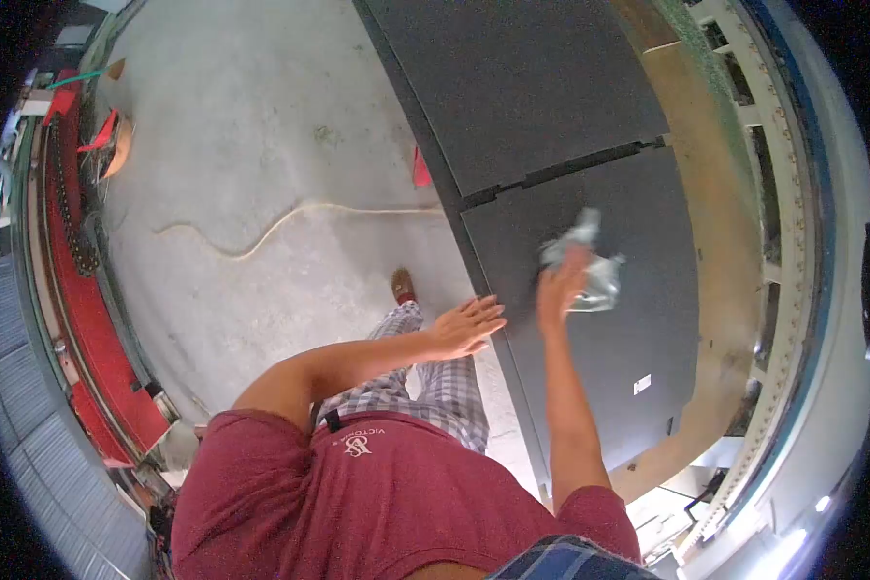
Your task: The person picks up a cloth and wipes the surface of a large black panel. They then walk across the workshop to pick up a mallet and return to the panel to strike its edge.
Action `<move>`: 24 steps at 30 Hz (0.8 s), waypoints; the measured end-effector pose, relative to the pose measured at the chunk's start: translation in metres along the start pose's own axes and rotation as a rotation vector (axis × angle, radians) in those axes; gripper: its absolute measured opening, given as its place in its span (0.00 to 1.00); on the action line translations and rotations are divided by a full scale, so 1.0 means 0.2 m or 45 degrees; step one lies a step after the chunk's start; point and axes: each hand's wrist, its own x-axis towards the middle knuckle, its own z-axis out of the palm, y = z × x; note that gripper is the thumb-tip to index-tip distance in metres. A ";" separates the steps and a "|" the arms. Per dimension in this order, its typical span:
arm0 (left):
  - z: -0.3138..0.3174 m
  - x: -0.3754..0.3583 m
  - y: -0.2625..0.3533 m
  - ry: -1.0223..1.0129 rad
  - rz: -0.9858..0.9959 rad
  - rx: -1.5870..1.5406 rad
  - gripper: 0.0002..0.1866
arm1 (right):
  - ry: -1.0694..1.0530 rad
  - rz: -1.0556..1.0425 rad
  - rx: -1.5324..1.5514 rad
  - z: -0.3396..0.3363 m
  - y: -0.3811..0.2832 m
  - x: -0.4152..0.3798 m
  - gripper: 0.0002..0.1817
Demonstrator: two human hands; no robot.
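A large dark grey panel (590,377) lies flat, with a small white label (642,385) near its lower right part. My right hand (563,280), blurred by motion, is on a crumpled pale cloth or plastic sheet (601,286) against the panel's surface. Resting at the panel's near left edge is my left hand (469,327), palm down with its fingers stretched out, holding nothing. Beyond a dark notched seam, a second dark panel (522,87) continues away from me.
Brown board (720,232) shows along the right, beside a pale metal frame (793,193) with openings. A thin hose or cord (300,208) crosses the concrete floor (222,116). Red machinery (97,338) stands at the left, with an orange-red object (116,145) near it.
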 end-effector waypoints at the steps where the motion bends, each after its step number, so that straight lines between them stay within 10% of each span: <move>1: -0.03 -0.13 -0.03 0.043 -0.073 -0.058 0.32 | -0.183 -0.164 0.059 -0.02 -0.09 -0.08 0.38; 4: -0.34 -0.46 -0.15 -0.097 -0.377 -0.034 0.28 | -0.414 -0.629 -0.101 0.07 -0.09 -0.15 0.37; 8: -0.51 -0.65 -0.34 0.157 -0.797 -0.134 0.26 | 0.016 0.197 0.266 0.03 -0.06 0.47 0.34; 12: -0.70 -0.45 -0.41 0.545 -1.024 -0.253 0.25 | 0.226 0.323 0.559 0.06 -0.25 1.09 0.31; 16: -0.84 -0.16 -0.42 0.838 -1.062 -0.415 0.21 | -0.041 -0.018 -0.100 0.40 -0.64 1.17 0.31; 19: -0.92 0.04 -0.42 0.780 -1.029 -0.405 0.22 | -0.156 -0.813 0.426 0.40 -0.95 1.01 0.27; 24: -0.93 0.40 -0.61 0.733 -0.756 -0.070 0.25 | -0.048 -0.272 0.211 0.42 -0.47 1.41 0.30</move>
